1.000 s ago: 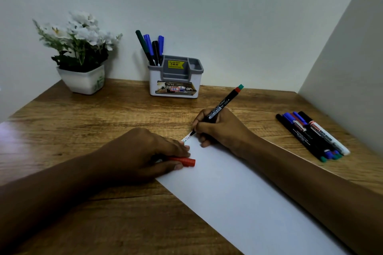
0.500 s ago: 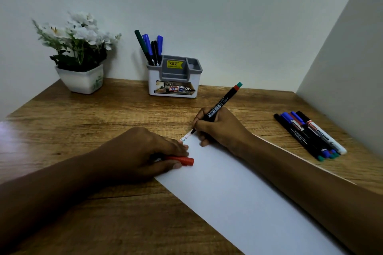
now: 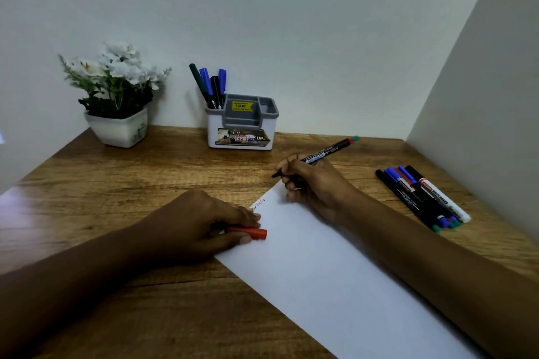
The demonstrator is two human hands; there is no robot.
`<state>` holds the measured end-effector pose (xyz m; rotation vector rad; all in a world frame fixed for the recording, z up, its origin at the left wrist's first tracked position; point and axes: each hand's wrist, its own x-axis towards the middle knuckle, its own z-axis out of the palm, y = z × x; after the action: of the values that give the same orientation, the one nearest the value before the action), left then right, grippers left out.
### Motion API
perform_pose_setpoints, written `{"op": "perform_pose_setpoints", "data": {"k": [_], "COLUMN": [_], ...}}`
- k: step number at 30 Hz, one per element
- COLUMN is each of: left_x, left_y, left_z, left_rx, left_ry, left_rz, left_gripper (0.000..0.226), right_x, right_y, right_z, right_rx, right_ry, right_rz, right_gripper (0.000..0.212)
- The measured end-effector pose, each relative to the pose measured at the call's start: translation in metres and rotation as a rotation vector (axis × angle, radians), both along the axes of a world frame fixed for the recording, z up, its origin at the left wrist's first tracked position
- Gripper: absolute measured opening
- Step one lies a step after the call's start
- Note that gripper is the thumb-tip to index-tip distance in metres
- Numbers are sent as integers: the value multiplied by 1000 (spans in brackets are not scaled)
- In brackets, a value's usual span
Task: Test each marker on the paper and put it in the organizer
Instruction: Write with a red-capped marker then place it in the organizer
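While your right hand (image 3: 309,181) grips the open marker (image 3: 323,153) low on its barrel, the way one holds a pen, the tip points to the left, just past the far corner of the paper (image 3: 335,271). The tip seems to be lifted off the table (image 3: 116,183), but it is small and dark in the view, so I cannot say this for sure. Your left hand (image 3: 201,221) pinches the red cap (image 3: 250,232) between thumb and fingers at the left edge of the paper, near the small colored scribbles (image 3: 258,202).

I judge the marker to be light and stiff, with a smooth plastic barrel that can turn in the fingers. For writing, the hold near the tip is good. To close it, hold the middle of the barrel firmly and push the cap straight on. The cap is small and can slip easily, so keep the pinch on its sides, not on its open end. The bare tip is wet and soft; keep it away from the skin and the wood.

The paper is thin and may slide, so one hand should press on it. The organizer (image 3: 242,128) stands at the back wall, with four markers (image 3: 210,87) upright in its left compartment. More markers (image 3: 423,195) lie at your right, well apart from the paper.
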<state>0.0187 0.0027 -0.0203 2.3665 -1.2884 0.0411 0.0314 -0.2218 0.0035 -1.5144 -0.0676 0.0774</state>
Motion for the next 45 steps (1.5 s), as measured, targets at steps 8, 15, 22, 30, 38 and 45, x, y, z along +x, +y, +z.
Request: {"op": "perform_pose_setpoints", "data": {"k": [8,15,22,30,38,45], "left_x": [-11,-15,-19,-19,-19,-19], "left_y": [-5,-12,-16,-16,-16,-14], "left_z": [16,27,38,40,40,40], "left_rx": [-428,-772,-877,-885,-911,-876], "left_ry": [255,524,622,662,690,724], "left_rz": [272,303,276,273,276,224], "left_gripper": [22,26,27,27,26,22], "right_x": [-21,-33,-40,-41,-40,-42], "right_y": [-13,-5,4,5,6,8], "right_z": [52,67,66,67,64,59], "right_rx": [-229,-128,-115,-94,-32,-113], "right_ry": [-167,-151,-170,-221,-228,-274], "right_rz": [94,162,184,168,132,220], "right_gripper": [14,30,24,21,18,12]}}
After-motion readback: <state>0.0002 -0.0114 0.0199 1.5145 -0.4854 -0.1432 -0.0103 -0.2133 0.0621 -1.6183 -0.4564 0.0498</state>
